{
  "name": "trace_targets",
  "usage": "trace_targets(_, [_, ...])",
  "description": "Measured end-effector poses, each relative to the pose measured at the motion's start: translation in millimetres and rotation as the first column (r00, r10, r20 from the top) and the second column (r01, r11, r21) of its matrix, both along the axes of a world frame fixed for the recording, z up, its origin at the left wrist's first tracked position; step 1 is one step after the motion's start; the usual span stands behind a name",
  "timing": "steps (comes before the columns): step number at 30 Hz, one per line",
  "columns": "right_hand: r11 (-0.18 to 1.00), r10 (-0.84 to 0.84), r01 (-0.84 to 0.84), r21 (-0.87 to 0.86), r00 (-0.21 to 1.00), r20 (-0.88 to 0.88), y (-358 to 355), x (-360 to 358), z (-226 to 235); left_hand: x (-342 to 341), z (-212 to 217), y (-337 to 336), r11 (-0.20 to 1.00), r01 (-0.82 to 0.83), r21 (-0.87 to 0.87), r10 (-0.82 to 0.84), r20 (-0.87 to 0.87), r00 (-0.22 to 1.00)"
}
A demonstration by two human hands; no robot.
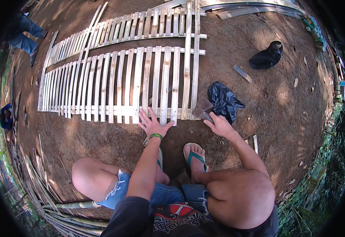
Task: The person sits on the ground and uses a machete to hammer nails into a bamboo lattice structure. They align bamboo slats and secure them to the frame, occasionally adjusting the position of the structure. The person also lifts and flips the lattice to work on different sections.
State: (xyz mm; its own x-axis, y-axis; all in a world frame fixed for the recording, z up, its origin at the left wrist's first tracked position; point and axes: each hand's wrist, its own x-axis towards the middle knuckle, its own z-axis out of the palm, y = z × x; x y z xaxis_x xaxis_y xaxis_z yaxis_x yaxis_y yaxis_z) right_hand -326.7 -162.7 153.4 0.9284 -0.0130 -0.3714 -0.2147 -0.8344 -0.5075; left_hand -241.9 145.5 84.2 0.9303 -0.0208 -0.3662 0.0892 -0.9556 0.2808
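A long panel of pale split-bamboo slats (113, 87), nailed across rails, lies on the ground in front of me. My left hand (154, 125) rests with fingers spread on the slat ends at its near edge, towards the right. In my right hand (220, 125), the fingers are closed round the short grey handle of a cleaver-like tool (202, 106). Its broad, rusty-brown head lies against the panel's near right corner; its exact kind is unclear. Just beyond my right hand is a crumpled black plastic bag (224, 100).
A second slatted panel (141, 25) lies behind the first, with long strips across both. At the right are a flat offcut (242, 74) and another black bag (266, 57). Bamboo poles (77, 221) lie lower left. Two other people (28, 33) are at the far left.
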Motion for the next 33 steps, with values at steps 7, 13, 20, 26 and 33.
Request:
trace_targets(7, [0.938, -0.271, 0.239, 0.251, 0.957, 0.103, 12, 20, 32, 1, -1, 4, 1.0, -0.006, 0.002, 0.006, 0.016, 1.0])
trace_targets(13, [0.997, 0.07, -0.072, -0.025, 0.995, -0.073, 3, 14, 30, 1, 4, 2, 1.0, -0.021, -0.022, 0.021, 0.011, 1.0])
trace_targets(20, [0.966, -0.236, 0.198, 0.168, 0.941, 0.244, 19, 23, 35, 0, 3, 5, 0.999, -0.021, -0.038, 0.022, 0.036, 0.999])
trace_targets(26, [0.986, 0.134, -0.127, -0.112, 0.989, 0.063, 5, 18, 30, 1, 3, 4, 0.999, -0.025, -0.021, 0.025, 0.014, 1.0])
trace_targets(33, [0.997, -0.032, 0.04, -0.066, 0.993, 0.117, 17, 5, 24, 1, 5, 2, 1.0, -0.027, -0.014, 0.027, 0.004, 1.0])
